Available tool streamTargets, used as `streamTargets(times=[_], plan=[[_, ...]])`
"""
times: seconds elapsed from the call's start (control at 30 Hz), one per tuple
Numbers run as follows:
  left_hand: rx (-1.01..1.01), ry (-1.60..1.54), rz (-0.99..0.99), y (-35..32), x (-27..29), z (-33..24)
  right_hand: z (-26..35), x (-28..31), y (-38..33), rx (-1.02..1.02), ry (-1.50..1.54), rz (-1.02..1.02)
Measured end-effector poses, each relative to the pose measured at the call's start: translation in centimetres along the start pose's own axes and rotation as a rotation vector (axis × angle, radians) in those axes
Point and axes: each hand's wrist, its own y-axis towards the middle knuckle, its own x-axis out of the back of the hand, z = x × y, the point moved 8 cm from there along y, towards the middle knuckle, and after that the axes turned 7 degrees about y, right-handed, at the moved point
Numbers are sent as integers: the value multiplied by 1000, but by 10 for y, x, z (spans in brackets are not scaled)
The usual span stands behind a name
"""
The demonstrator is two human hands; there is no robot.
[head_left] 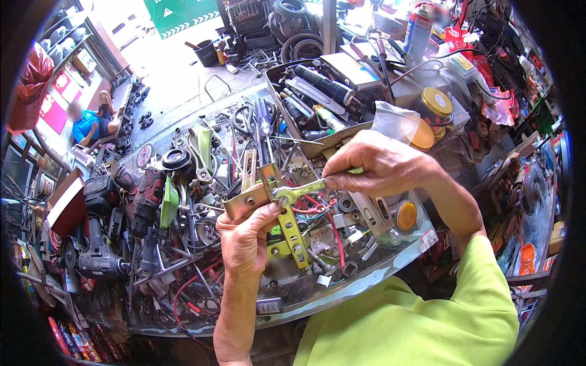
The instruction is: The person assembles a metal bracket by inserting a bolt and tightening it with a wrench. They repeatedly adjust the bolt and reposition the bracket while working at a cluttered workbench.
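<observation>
One wrench meets one gold-coloured bracket

Nearest, a lime-green sleeve covers the right upper arm at the tabletop's right corner. From it the bare right forearm slants up and to the left, elbow bent. The left forearm rises almost upright past the tabletop's near edge, its wrist nearly straight.

Above the middle of that edge, the left hand closes on the bracket from below, thumb uppermost, its tip just under the wrench's head. A yellow perforated strip runs from the bracket joint down toward the near edge.

Slightly farther off, the right hand arches palm down, wrist flexed, thumb and forefinger pinching the wrench's shank; the other fingers curl, partly hidden. The wrench's head sits at the bracket joint.

By the tabletop's right edge lies an orange reflector; toward its left edge, a red-and-black drill. Beyond the right hand stands a tool tray. Past the tabletop's far edge, a black bucket stands on the floor.
</observation>
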Motion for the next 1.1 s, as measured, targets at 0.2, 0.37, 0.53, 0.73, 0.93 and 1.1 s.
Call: streamTargets(times=[0.2,0.37,0.53,0.73,0.93,1.1], plan=[[-2,3,-5,1,3,2,5,12,24,35,-89,165],[-2,-9,9,0,2,1,8,14,34,72,-20,213],[8,-29,7,1,2,1,13,17,34,85,-124,185],[2,-47,2,1,1,1,11,24,38,82,-228,136],[5,-30,2,2,4,1,9,22,41,45,-236,145],[-1,-29,-10,0,3,-1,1,20,31,82,-173,50]])
